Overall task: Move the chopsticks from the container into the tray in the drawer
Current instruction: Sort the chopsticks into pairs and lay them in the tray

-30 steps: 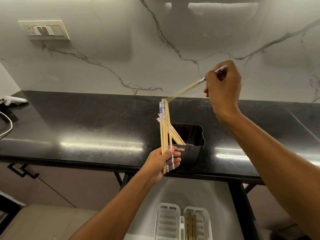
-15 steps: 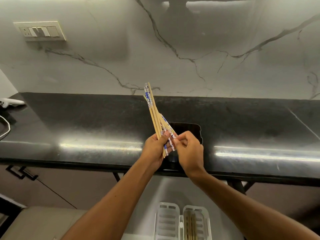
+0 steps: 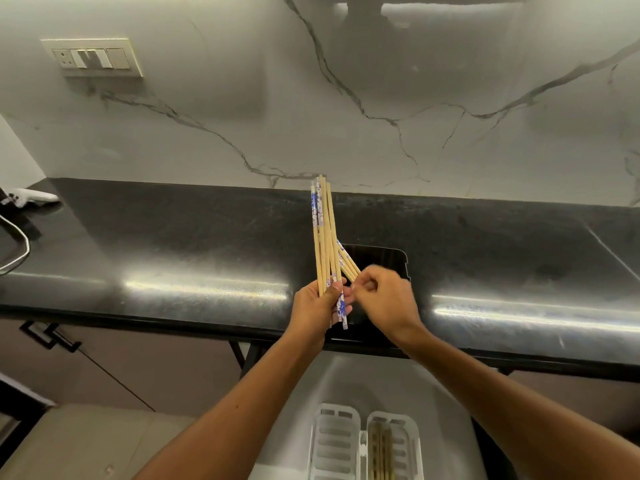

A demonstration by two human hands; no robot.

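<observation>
My left hand (image 3: 320, 306) grips a bundle of several wooden chopsticks (image 3: 323, 237) with blue-and-white patterned ends, held nearly upright over the counter. My right hand (image 3: 384, 299) is beside it, its fingers pinched on a few more chopsticks (image 3: 348, 265) that lean out of the black container (image 3: 398, 258). The container stands near the front edge of the black countertop and my hands hide most of it. Below, in the open drawer, lies a white slotted tray (image 3: 334, 441); its right compartment holds a few chopsticks (image 3: 381, 448).
A black stone countertop (image 3: 173, 244) runs across the view under a white marble wall with a switch panel (image 3: 93, 58). A white object and a cable (image 3: 20, 237) lie at the far left. A cabinet handle (image 3: 48, 336) shows under the counter.
My right hand came down from high on the right, where it held one chopstick, and joined the left hand at the container. The bundle has since tipped from leaning left to nearly upright.
</observation>
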